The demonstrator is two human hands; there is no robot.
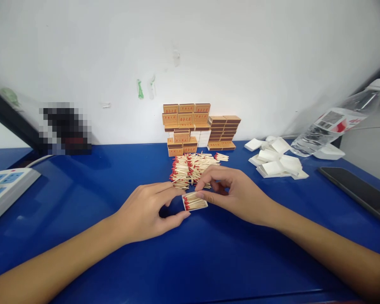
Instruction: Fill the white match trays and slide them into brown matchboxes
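From where I stand I see a person with both bare hands over a blue desk (190,261), busy around a small white tray (204,205) that lies on the near side of a heap of matches. The tray is set slightly askew and has matchsticks (194,201) lying in it, their red heads toward the left. The left hand (158,209) is spread, thumb and forefinger well apart, with the tray's left end between them; whether the fingertips touch its sides I can't tell. The right hand (229,190) reaches in from the right, thumb and forefinger brought close together over the tray's far edge; I can't make out whether a match is pinched there.

Just beyond the tray sits the heap of matches (190,166), with a few more at its far right edge. Farther off, near the pale wall (240,50), stands a stack of orange matchboxes (185,119), and touching its right side are boxes with dark brown sides (225,131). To the right of these lies a jumble of white trays (267,155), with a clear bottle (338,120) leaning over it and a dark phone (359,192) nearer. At the far left there's a white power strip (27,181), and beyond it a dark object (68,128), blurred into squares
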